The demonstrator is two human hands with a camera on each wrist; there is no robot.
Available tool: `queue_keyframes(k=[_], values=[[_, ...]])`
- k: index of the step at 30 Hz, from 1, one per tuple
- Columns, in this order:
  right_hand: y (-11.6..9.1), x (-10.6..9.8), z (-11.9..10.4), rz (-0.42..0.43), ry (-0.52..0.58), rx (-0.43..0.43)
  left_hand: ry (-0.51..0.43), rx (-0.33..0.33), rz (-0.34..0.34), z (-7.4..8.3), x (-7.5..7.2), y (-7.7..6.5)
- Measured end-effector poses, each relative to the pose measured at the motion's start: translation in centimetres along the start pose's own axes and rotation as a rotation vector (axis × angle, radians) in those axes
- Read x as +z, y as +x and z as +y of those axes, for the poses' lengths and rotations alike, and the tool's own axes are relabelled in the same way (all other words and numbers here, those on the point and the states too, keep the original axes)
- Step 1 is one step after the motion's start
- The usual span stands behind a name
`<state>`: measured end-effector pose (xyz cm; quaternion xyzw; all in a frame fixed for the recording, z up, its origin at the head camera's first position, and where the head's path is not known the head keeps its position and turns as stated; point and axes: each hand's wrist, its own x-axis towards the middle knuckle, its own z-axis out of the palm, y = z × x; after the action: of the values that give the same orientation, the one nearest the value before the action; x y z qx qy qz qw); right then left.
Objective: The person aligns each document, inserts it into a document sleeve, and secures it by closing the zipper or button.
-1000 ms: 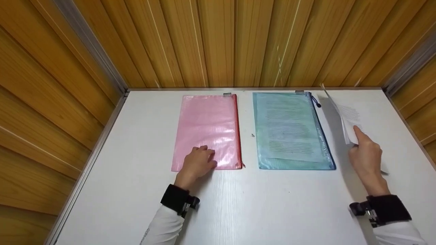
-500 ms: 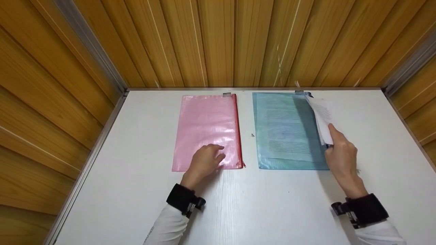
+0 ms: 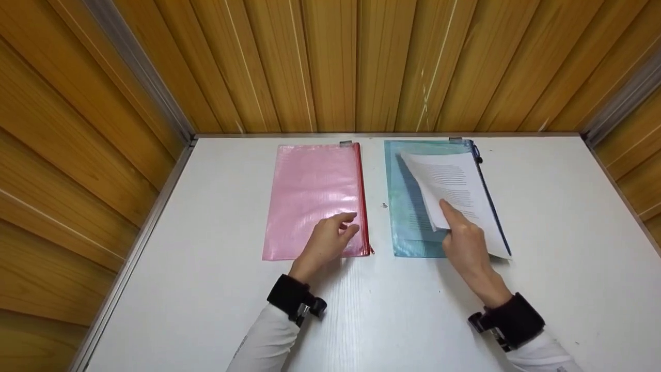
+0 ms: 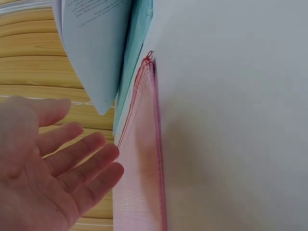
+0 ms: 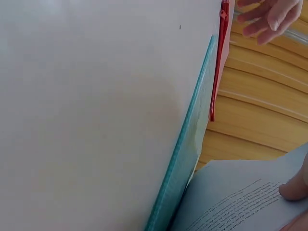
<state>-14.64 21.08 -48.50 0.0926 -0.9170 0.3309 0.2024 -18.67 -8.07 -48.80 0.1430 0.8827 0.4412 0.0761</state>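
Observation:
My right hand pinches several printed paper sheets by their left edge, tilted above the blue zip file bag. In the right wrist view the thumb presses on the printed face of the sheets. Over the lower right of the pink zip file bag hovers my left hand, holding nothing. The left wrist view shows its fingers spread and relaxed. More printed pages show through the blue bag, partly covered by the held sheets.
Both bags lie side by side on a white table. A red zipper runs down the pink bag's right side. Wood-look panels stand behind the table and at its sides.
My right hand has carried the sheets leftward from right of the blue bag to over it. My left hand has lifted and shifted right across the pink bag.

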Motion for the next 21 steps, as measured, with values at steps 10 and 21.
queue_keyframes(k=[10,21], values=[[-0.2,2.8,-2.5,-0.134,0.057,0.013,-0.240,-0.088,0.018,-0.5,1.5,2.4],[0.0,4.8,-5.1,-0.233,0.011,-0.076,-0.428,-0.262,0.036,1.0,3.1,3.7]])
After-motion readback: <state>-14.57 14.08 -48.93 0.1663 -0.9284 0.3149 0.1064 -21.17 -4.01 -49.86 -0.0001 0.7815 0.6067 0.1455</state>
